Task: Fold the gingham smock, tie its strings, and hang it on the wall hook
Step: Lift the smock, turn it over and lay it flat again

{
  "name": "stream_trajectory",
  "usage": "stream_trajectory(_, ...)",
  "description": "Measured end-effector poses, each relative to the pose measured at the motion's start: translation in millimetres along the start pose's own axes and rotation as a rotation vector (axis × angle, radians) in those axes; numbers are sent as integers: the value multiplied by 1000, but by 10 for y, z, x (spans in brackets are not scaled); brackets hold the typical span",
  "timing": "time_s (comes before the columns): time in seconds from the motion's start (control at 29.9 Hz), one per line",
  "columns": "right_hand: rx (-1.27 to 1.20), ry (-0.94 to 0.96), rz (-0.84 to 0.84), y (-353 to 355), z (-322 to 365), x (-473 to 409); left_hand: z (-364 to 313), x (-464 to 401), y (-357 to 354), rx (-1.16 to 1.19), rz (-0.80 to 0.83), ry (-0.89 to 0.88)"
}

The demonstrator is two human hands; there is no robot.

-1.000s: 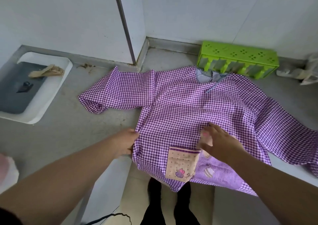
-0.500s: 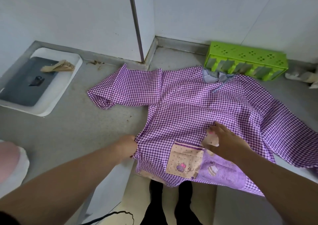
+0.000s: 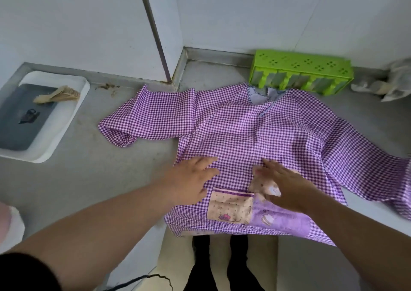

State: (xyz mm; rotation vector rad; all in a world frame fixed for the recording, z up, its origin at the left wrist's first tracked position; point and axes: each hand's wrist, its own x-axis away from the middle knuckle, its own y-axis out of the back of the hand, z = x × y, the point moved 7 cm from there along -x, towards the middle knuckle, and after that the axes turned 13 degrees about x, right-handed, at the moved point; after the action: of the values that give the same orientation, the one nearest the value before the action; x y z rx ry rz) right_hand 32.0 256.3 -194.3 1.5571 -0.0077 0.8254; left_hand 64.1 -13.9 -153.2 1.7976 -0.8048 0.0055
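Gingham smock [image 3: 255, 139] lies front-up and spread across the grey surface [image 3: 89, 179], collar toward the back wall, hem hanging slightly past the near edge. Left sleeve [image 3: 146, 121] is stretched out flat to the left; the other sleeve trails off toward the right edge of view. Left hand [image 3: 191, 179] rests palm-down on the smock's left flank, fingers straight and spread, gripping nothing. Right hand [image 3: 287, 186] lies flat over the middle front just above the patch pockets [image 3: 231, 206], fingers likewise extended and apart, nothing pinched. Judgement: both palms are pressing and smoothing the cloth so the body lies without wrinkles before the first fold; flat hands suit that better than a grip, which would bunch thin fabric. Folding has not begun, sleeves are not yet turned in, and the strings are not visible from here, so I cannot tell whether they are tied. No wall hook in view. Elsewhere: a green perforated basket [image 3: 302, 72] lying just behind the collar, a white tray [image 3: 66, 121] well to the left holding a dark slab and a pale brush, and crumpled plastic at far right. Next move probably calls for bringing a sleeve across the chest.
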Motion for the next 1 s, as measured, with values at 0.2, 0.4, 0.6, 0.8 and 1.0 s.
stream_trajectory(0.2,2,-390,-48,-191,-499,422,-217,-654,-263,-165,282,270)
stream_trajectory(0.4,-376,-1046,-157,-435,-1144,1232,-444,-1053,-229,-408,343,361)
stream_trajectory(0.6,-568,-1013,63,-618,-1263,1438,-436,-1141,-284,-363,407,433)
stream_trajectory(0.8,-709,-870,43,-621,-1288,1387,-448,-1185,-299,-405,438,451)
stream_trajectory(1.0,-561,-771,198,-749,-1428,1423,-465,-1184,-273,-394,435,454)
